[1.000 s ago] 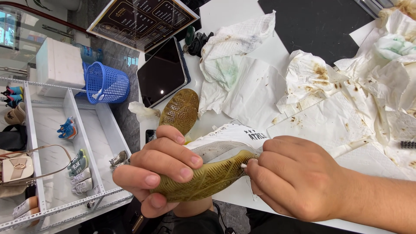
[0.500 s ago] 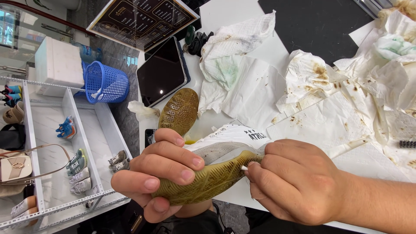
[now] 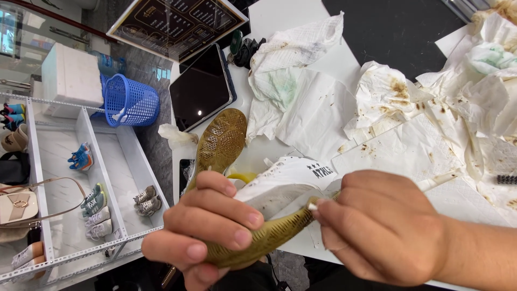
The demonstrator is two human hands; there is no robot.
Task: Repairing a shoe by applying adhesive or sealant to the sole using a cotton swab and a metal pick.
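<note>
My left hand [image 3: 207,226] grips a white shoe [image 3: 280,186] with an olive-gold patterned sole, held on its side at the near table edge. My right hand [image 3: 379,226] presses a small white wipe against the sole's edge where the upper meets it, fingers pinched shut on the wipe. A second shoe [image 3: 222,141] lies sole up on the table just beyond my left hand.
Crumpled, brown-stained paper towels [image 3: 388,97] cover the white table [image 3: 269,16]. A dark tablet [image 3: 200,89] lies at the left end. Below on the floor stand a blue basket [image 3: 129,102], a white box [image 3: 70,81] and a white shelf [image 3: 86,161] with small shoes and a bag.
Both hands and the shoe have stayed in nearly the same place; my right hand has shifted slightly along the sole edge.
</note>
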